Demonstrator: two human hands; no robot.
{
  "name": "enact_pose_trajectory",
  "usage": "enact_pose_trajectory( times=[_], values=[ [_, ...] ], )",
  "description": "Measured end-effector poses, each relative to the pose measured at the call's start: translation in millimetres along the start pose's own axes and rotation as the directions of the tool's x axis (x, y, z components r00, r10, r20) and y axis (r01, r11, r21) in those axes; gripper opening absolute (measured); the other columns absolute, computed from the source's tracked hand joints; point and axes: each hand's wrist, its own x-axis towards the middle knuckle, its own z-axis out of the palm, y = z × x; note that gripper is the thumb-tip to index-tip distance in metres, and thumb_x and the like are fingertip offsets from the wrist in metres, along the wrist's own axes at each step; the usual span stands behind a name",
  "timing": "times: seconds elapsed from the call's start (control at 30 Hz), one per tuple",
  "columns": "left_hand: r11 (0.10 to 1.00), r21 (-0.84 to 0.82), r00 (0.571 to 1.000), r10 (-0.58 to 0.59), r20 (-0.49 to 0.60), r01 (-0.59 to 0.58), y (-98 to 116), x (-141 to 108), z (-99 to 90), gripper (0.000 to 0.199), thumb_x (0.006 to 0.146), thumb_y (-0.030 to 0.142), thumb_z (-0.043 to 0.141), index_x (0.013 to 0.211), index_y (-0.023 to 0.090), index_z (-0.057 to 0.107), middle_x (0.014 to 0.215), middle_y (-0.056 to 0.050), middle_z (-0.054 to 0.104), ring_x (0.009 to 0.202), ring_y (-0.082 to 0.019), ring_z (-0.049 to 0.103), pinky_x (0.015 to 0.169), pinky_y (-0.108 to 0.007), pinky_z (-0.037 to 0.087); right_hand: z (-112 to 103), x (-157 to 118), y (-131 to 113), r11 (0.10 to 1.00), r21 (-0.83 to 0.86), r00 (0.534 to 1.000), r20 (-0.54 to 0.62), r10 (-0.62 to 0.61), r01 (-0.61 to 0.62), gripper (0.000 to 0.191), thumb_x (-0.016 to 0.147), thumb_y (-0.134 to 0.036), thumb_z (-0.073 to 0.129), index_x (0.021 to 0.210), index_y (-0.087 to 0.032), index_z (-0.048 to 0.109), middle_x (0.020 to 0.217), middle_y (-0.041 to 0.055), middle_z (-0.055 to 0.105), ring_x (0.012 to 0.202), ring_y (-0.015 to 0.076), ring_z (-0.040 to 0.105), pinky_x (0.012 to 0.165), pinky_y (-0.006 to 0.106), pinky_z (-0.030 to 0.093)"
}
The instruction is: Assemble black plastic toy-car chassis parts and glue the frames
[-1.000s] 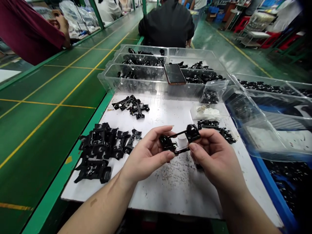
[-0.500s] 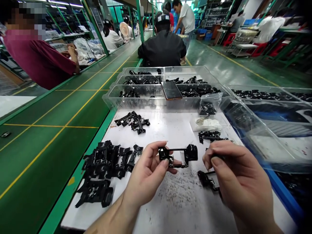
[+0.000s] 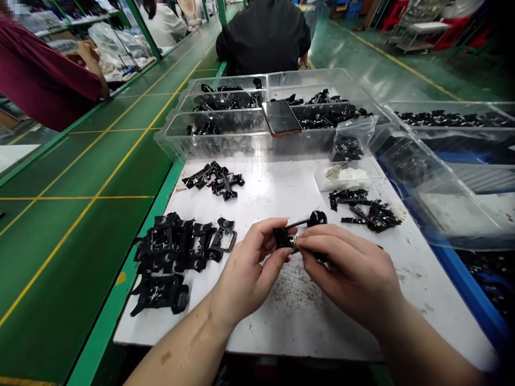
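My left hand (image 3: 251, 262) grips a black plastic frame part (image 3: 282, 237) by its left block, thumb below and fingers behind. The part is tilted, and its rounded right end (image 3: 317, 218) sticks up past my right fingers. My right hand (image 3: 354, 268) is closed in a pinch against the inner side of the block; whatever its fingertips hold is hidden. To the left on the white board lies a group of larger black plastic parts (image 3: 171, 246). Slim black parts (image 3: 217, 179) lie farther back, and another pile of slim black parts (image 3: 374, 214) lies to the right.
Clear plastic trays (image 3: 225, 145) of black parts stand at the back, with a phone (image 3: 280, 118) on their edge. Nearby are a bag of small black parts (image 3: 346, 147) and a white block (image 3: 341, 178). A green conveyor (image 3: 100, 230) runs left. Co-workers sit beyond.
My right hand has moved left to meet the frame part in my left hand. The part has turned to a tilt. The view has dipped downward, uncovering the right-hand pile.
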Motion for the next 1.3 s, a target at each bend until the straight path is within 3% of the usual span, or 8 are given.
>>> enact_pose_trajectory(
  times=[0.2, 0.43, 0.6, 0.7, 0.83, 1.1, 1.2, 1.3],
  values=[
    [0.998, 0.001, 0.998, 0.058, 0.017, -0.058, -3, 0, -0.9, 0.046, 0.109, 0.014, 0.065, 0.150, 0.033, 0.055, 0.128, -0.003, 0.077, 0.093, -0.008, 0.074, 0.089, -0.016, 0.065, -4, 1, 0, 1.000, 0.023, 1.000, -0.003, -0.021, 0.021, 0.025, 0.095, -0.002, 0.069, 0.112, -0.020, 0.070, 0.108, 0.0043, 0.077, 0.096, 0.0139, 0.074, 0.083, 0.026, 0.061],
    [0.998, 0.032, 0.998, 0.049, 0.031, -0.050, -2, -1, -1.2, 0.048, 0.109, 0.014, 0.064, 0.150, 0.036, 0.054, 0.141, -0.003, 0.075, 0.097, -0.008, 0.076, 0.092, -0.018, 0.066, -3, 0, 2, 0.998, 0.063, 0.999, -0.023, 0.025, -0.024, 0.023, 0.094, 0.000, 0.070, 0.108, -0.018, 0.071, 0.106, 0.0037, 0.077, 0.097, 0.0114, 0.073, 0.086, 0.023, 0.059],
    [0.997, 0.071, 0.999, 0.040, 0.018, -0.041, -3, 0, -2.1, 0.049, 0.109, 0.015, 0.065, 0.152, 0.036, 0.054, 0.143, -0.004, 0.074, 0.123, -0.014, 0.075, 0.097, -0.018, 0.064, -7, 2, 2, 0.994, 0.106, 0.999, -0.029, 0.039, -0.036, 0.020, 0.093, -0.003, 0.075, 0.105, -0.018, 0.072, 0.104, 0.0037, 0.076, 0.095, 0.0118, 0.073, 0.083, 0.024, 0.059],
    [1.000, -0.012, 1.000, 0.004, 0.007, -0.004, -1, 0, -0.8, 0.049, 0.109, 0.016, 0.065, 0.152, 0.036, 0.054, 0.139, -0.003, 0.075, 0.126, -0.014, 0.075, 0.104, -0.019, 0.062, -13, 2, 1, 0.977, 0.187, 0.981, -0.144, 0.130, -0.102, 0.027, 0.089, -0.007, 0.080, 0.112, -0.019, 0.073, 0.103, 0.0040, 0.072, 0.092, 0.0141, 0.068, 0.074, 0.028, 0.056],
    [0.984, -0.166, 0.997, -0.071, -0.011, 0.068, 2, 2, 1.2, 0.039, 0.112, 0.019, 0.061, 0.146, 0.037, 0.057, 0.131, -0.001, 0.076, 0.112, -0.011, 0.080, 0.105, -0.021, 0.062, -20, 2, 2, 0.885, 0.420, 0.932, -0.194, 0.305, -0.202, 0.030, 0.099, -0.012, 0.065, 0.126, -0.021, 0.073, 0.111, 0.0064, 0.068, 0.097, 0.0178, 0.066, 0.081, 0.035, 0.057],
    [0.980, -0.159, 0.992, -0.126, -0.025, 0.121, 4, 6, -2.5, 0.031, 0.114, 0.028, 0.058, 0.143, 0.036, 0.056, 0.119, 0.001, 0.071, 0.108, -0.011, 0.080, 0.102, -0.022, 0.062, -20, 1, 10, 0.724, 0.651, 0.921, -0.094, 0.378, -0.230, 0.039, 0.099, -0.008, 0.073, 0.132, -0.029, 0.077, 0.123, 0.0012, 0.080, 0.119, 0.0148, 0.074, 0.109, 0.028, 0.061],
    [0.975, -0.176, 0.990, -0.141, -0.014, 0.136, 3, 5, -3.3, 0.031, 0.114, 0.031, 0.059, 0.144, 0.037, 0.055, 0.120, 0.001, 0.069, 0.108, -0.011, 0.078, 0.104, -0.024, 0.062, -20, 1, 12, 0.638, 0.737, 0.922, -0.052, 0.383, -0.223, 0.042, 0.095, -0.007, 0.079, 0.128, -0.031, 0.077, 0.119, -0.0023, 0.082, 0.116, 0.0129, 0.077, 0.106, 0.024, 0.063],
    [0.973, -0.183, 0.989, -0.146, -0.012, 0.141, 2, 4, -3.0, 0.033, 0.112, 0.033, 0.061, 0.145, 0.036, 0.054, 0.120, 0.000, 0.067, 0.107, -0.012, 0.078, 0.104, -0.028, 0.063, -19, 4, 13, 0.626, 0.754, 0.929, -0.058, 0.366, -0.199, 0.040, 0.090, -0.006, 0.085, 0.120, -0.031, 0.079, 0.117, -0.0032, 0.083, 0.112, 0.0130, 0.078, 0.103, 0.023, 0.064]
  ],
)
